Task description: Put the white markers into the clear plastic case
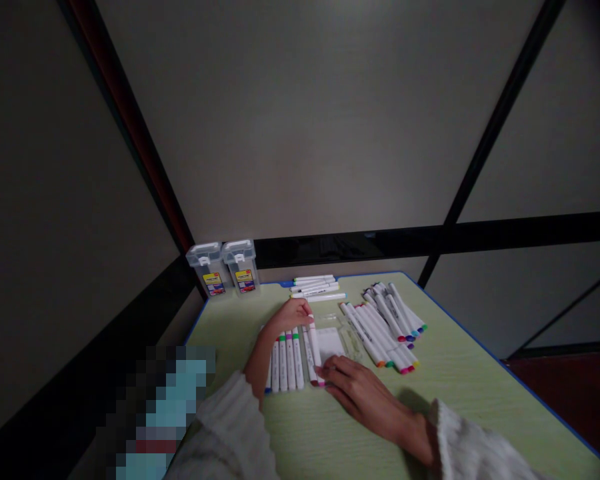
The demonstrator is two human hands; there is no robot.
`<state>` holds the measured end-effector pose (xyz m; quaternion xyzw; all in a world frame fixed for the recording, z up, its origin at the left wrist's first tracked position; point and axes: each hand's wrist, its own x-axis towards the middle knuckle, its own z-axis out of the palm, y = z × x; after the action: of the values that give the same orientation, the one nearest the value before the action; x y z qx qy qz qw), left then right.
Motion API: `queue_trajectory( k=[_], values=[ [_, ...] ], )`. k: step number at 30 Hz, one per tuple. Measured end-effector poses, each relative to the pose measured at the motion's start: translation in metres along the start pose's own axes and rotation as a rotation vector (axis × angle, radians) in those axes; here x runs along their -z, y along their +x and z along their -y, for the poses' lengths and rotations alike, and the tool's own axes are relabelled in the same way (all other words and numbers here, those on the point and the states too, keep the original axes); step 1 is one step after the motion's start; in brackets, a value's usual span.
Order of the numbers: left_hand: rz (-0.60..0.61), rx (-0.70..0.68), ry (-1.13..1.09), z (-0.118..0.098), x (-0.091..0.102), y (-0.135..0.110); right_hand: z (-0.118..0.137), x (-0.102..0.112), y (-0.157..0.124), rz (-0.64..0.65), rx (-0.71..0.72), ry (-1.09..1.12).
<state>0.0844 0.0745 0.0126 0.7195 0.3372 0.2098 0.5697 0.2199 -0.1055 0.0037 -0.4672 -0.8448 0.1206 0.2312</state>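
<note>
A white marker stands lengthwise between my two hands. My left hand pinches its far end between thumb and fingers. At the near end, beside a pink tip, the fingers of my right hand are closed on the same marker. Left of it, several white markers with coloured bands lie side by side in a row, partly hidden by my left forearm. Under and right of the held marker is a clear plastic case with a white patch inside.
Loose white markers with coloured ends lie in a pile to the right, and another heap is behind it. More markers lie at the back. Two lidded clear boxes stand at the back left of the table, near the wall.
</note>
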Motion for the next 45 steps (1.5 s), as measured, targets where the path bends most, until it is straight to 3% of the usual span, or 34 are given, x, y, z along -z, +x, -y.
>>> queue_trajectory(
  k=[10,22,36,45],
  values=[
    [-0.033,0.000,0.042,0.004,-0.002,0.004,0.002,0.002,0.000,-0.003,-0.008,0.004],
    [-0.148,0.006,0.326,0.016,-0.008,0.010,0.001,0.000,0.000,0.013,-0.013,-0.007],
    [-0.154,0.021,0.631,0.005,-0.014,0.004,0.002,0.001,0.001,0.015,-0.009,0.011],
    [-0.163,0.011,0.690,0.010,-0.015,0.005,0.005,0.001,0.001,0.031,-0.053,-0.013]
  ],
)
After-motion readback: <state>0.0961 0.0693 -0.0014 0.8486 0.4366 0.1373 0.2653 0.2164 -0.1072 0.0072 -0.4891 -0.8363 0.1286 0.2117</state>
